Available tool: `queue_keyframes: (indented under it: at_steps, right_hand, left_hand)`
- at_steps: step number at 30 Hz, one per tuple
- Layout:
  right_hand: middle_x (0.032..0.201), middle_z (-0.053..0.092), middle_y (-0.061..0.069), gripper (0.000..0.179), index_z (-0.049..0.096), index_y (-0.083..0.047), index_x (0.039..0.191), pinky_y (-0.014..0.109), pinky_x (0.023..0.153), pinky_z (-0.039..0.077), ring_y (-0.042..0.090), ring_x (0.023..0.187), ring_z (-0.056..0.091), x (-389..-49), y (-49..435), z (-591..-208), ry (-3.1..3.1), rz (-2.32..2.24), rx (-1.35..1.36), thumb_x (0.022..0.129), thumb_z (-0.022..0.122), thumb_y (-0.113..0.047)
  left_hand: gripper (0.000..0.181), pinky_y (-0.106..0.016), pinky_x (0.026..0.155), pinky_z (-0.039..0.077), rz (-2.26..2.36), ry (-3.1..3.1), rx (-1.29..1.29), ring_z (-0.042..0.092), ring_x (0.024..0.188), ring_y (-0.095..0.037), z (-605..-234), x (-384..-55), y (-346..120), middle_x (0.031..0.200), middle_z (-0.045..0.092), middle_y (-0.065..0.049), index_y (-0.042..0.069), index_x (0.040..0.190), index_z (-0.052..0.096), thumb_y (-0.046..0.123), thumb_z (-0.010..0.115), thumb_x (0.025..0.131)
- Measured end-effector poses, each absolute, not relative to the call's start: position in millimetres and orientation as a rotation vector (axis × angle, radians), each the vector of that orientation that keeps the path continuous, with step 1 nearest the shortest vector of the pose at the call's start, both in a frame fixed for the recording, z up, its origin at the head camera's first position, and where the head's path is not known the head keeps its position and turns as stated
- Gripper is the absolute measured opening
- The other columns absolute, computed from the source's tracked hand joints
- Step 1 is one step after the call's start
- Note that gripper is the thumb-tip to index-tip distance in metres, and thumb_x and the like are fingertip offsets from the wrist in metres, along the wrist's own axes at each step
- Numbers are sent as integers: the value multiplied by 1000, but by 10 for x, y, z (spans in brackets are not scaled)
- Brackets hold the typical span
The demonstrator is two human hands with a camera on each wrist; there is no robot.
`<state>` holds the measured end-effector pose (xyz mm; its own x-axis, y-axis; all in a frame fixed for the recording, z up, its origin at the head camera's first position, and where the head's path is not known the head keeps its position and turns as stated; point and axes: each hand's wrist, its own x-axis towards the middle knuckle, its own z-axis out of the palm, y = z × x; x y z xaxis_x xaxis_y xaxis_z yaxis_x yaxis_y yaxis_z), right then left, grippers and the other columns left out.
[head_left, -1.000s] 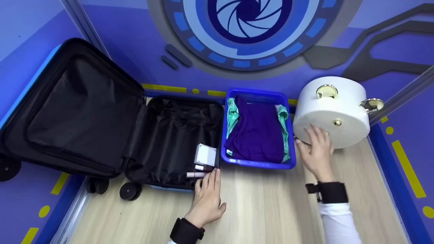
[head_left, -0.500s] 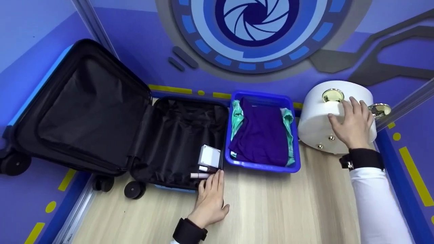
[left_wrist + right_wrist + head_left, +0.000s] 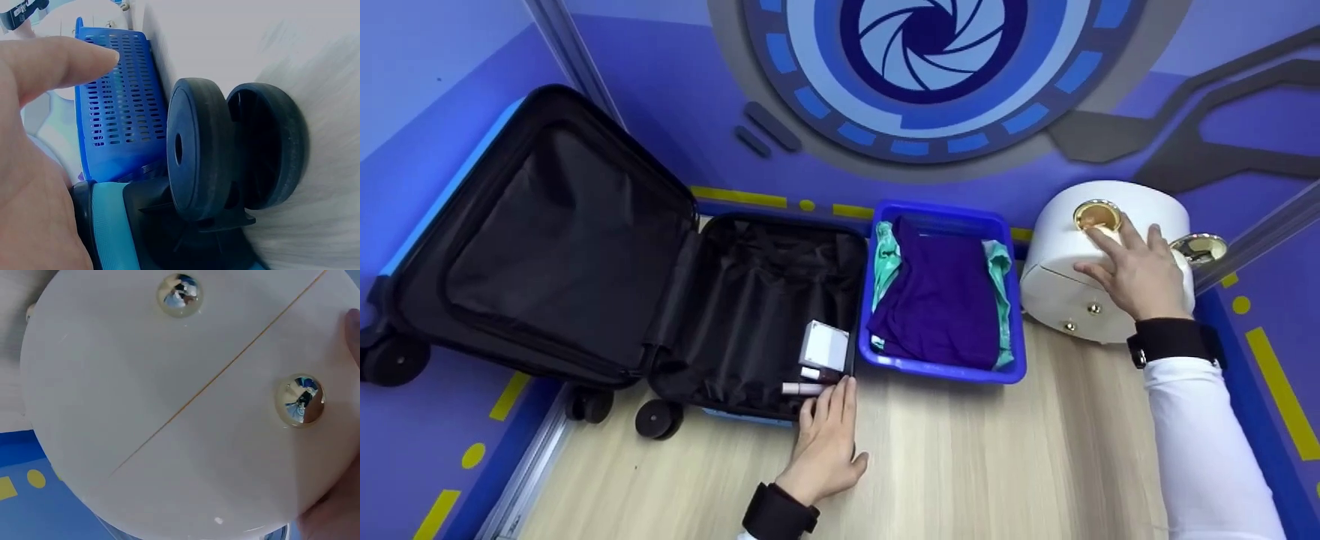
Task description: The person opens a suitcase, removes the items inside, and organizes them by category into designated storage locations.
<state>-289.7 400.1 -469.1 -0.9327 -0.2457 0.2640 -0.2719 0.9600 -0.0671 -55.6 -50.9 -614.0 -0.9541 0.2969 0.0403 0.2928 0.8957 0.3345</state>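
A white round box (image 3: 1057, 289) stands at the right, with two small gold knobs (image 3: 1093, 308) on its face and two gold round fittings (image 3: 1097, 215) on its curved side. My right hand (image 3: 1147, 277) lies over its upper side, fingers spread and touching it near one fitting. A thin seam crosses the box's face (image 3: 140, 382) in the right wrist view. With extended fingers, my left hand (image 3: 826, 450) rests on the near edge of the open black-lined suitcase (image 3: 750, 300). Just past its fingertips lie a pinkish tube (image 3: 802, 388), a white-capped dark tube (image 3: 819, 373) and a white square case (image 3: 825, 345).
Between suitcase and box sits a blue basket (image 3: 942, 371) with folded purple cloth (image 3: 941, 300) and green cloth (image 3: 1000, 262). The raised suitcase lid (image 3: 547, 232) leans at the left. A suitcase wheel (image 3: 197, 149) sticks out below my left hand. A patterned wall closes the back.
My right hand has moved from the box's face up to its upper side. The box has tilted back slightly, and a seam now shows across its face. The left hand stays at the suitcase edge.
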Motion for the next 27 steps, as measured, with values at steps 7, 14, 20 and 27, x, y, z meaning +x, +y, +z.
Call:
queue_keyframes:
  at_steps: [7, 14, 20, 27]
  right_hand:
    - [149, 47, 34, 67, 58, -18, 147, 76, 91, 44, 73, 124, 42, -2777, 3888, -4674, -2796, 39, 305, 89, 77, -46]
    - [149, 45, 36, 66, 56, -18, 147, 77, 70, 48, 71, 120, 45, -2625, 3791, -4633, -2822, -22, 204, 92, 74, -50]
    - [146, 44, 40, 67, 56, -15, 148, 75, 63, 47, 73, 111, 47, -2384, 3735, -4576, -2871, -4, 150, 93, 73, -49]
    - [144, 50, 37, 67, 61, -15, 144, 73, 62, 48, 71, 109, 50, -1905, 3610, -4625, -2771, -19, 111, 88, 79, -46]
  left_hand:
    - [113, -60, 115, 24, 514, 3020, 460, 29, 148, -38, -6115, -565, -512, 167, 25, -19, -4, 163, 15, 40, 81, 82]
    - [113, -59, 115, 25, 493, 3021, 458, 29, 147, -37, -6105, -566, -506, 167, 25, -20, -4, 163, 15, 41, 81, 83]
    - [113, -60, 116, 24, 512, 3005, 451, 28, 148, -36, -6113, -559, -508, 168, 24, -20, -3, 163, 14, 41, 81, 83]
    - [113, -59, 113, 25, 538, 3033, 484, 29, 147, -37, -6108, -546, -524, 167, 26, -21, -4, 163, 16, 40, 82, 81]
